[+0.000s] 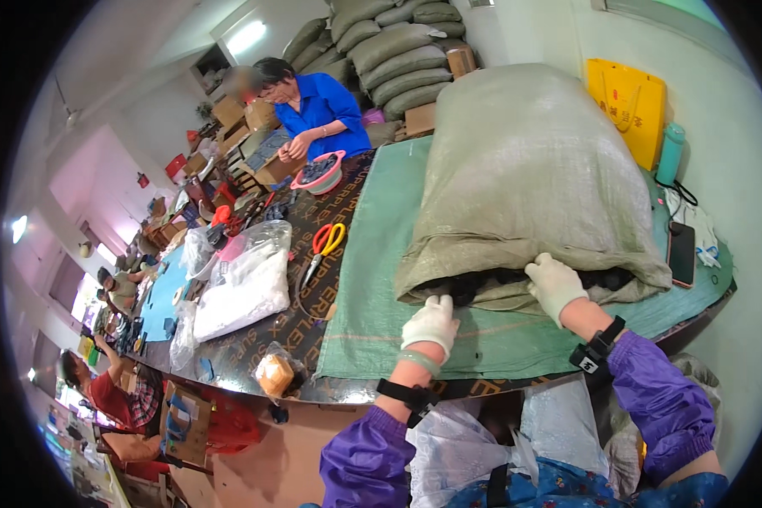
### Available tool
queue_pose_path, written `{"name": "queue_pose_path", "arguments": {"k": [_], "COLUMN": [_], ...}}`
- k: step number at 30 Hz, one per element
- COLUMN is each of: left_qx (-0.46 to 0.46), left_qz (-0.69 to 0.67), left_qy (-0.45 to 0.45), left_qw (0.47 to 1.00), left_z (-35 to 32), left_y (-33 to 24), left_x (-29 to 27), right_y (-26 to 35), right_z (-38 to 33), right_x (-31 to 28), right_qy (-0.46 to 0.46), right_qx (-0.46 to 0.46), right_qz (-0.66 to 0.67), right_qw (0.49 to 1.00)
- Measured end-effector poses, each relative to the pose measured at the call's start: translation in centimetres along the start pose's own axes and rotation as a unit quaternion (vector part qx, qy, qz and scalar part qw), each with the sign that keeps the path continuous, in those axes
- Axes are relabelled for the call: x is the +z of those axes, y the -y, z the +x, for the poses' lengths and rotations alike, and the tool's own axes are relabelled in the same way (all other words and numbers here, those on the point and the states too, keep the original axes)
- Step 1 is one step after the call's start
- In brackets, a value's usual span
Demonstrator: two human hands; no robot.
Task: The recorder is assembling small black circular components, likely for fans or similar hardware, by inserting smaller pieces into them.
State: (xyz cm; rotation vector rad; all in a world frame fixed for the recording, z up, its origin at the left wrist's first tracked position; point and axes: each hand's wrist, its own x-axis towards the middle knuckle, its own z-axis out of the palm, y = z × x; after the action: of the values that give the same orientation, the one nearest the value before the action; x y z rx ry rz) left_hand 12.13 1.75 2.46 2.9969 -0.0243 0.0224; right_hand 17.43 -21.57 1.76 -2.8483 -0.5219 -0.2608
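A big, stuffed grey-green woven sack (525,161) lies on the table with its mouth facing me. Dark items (474,286), too shaded to name, show inside the opening. My left hand (432,323), in a white glove, is closed on the lower lip of the mouth, left of its middle. Also gloved, my right hand (557,289) pinches the mouth's edge farther right, its fingertips at the folded rim. Part of the fingers of both hands is hidden by the cloth.
Yellow-handled scissors (323,252), clear plastic bags (250,271) and a wrapped bread-like piece (275,372) lie at left. A phone (681,254), teal bottle (670,154) and yellow bag (626,110) stand or lie at right. Across the table, a person in blue works beside a pink basin (320,173).
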Motion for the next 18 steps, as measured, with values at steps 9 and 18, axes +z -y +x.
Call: {"name": "queue_pose_path", "arguments": {"k": [9,18], "left_qx": [0.028,-0.128], "left_qz": [-0.116,-0.723], "left_qy": [-0.184,-0.032], "left_qw": [0.976,0.679], "left_z": [-5.6,-14.3], "left_y": [2.5,-1.2], "left_x": [0.9,2.0], "right_y": [-0.2,2.3], "right_z": [-4.0,-8.8], "right_x": [0.1,-0.9], "right_qy": [-0.084,-0.003], "right_qx": [-0.060,-0.132], "right_qz": [0.159,0.041], "right_qw": [0.982,0.990]}}
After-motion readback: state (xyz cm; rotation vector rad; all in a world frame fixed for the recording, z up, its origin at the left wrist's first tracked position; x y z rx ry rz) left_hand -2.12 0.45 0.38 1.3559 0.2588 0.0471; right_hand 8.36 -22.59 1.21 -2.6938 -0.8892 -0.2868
